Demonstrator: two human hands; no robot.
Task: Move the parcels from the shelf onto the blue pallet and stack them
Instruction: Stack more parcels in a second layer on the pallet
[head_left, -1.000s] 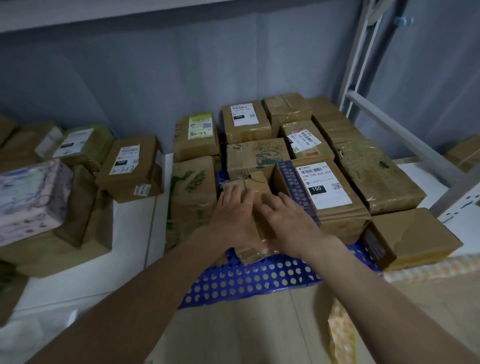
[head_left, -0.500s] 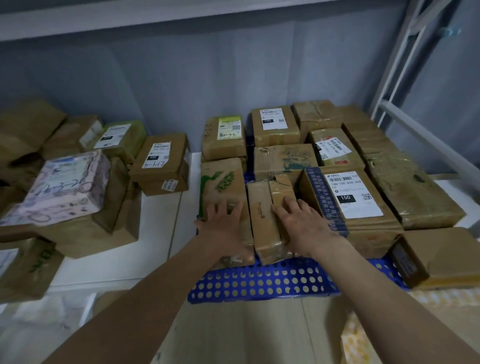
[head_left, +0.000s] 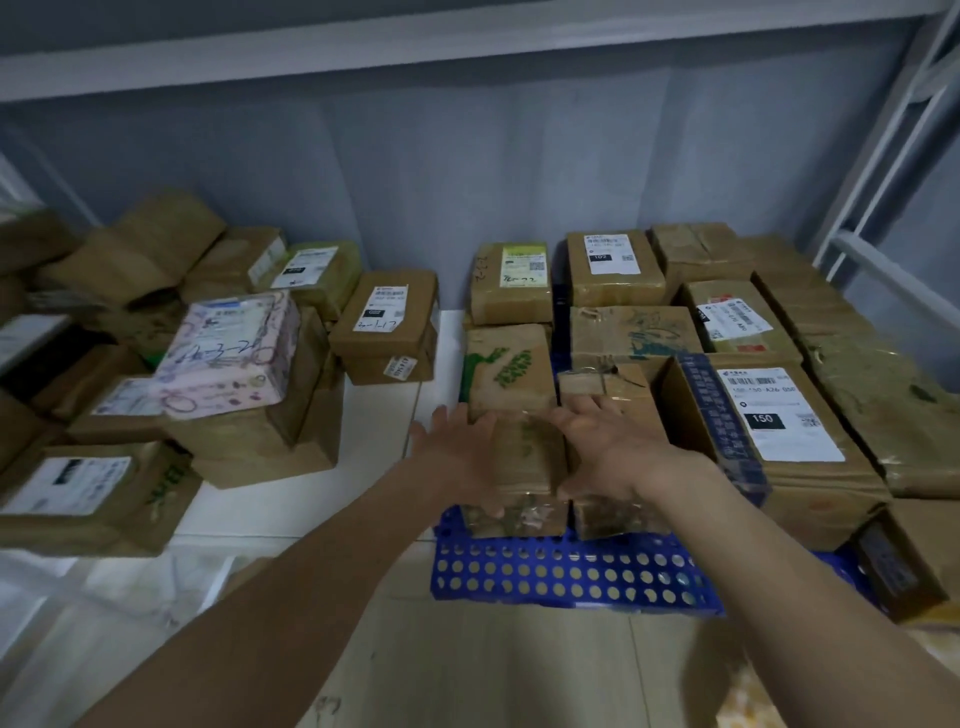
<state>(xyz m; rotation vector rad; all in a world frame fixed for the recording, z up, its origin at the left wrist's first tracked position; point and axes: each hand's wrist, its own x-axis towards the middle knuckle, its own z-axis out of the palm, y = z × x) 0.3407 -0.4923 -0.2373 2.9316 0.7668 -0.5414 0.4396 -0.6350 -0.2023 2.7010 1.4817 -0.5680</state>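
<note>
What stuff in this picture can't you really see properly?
Head view only:
- Small writing on the 150 label: too small and blurred to read.
- The front parcel's top: partly hidden by the left hand and right hand.
- The blue pallet: mostly covered by parcels.
- The pile beside the pink parcel: cut off by the left edge, smeared.
- The corner parcel: cut off by the right edge.

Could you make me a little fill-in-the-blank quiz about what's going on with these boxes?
1. The pallet with round holes is coloured ____.
2. The black patch on the white label of the big parcel beside the right hand reads ____.
3. The left hand lies on a parcel printed in ____ ink.
4. The pink parcel sits to the ____ of the pallet.

Missing words: blue; 150; green; left
</note>
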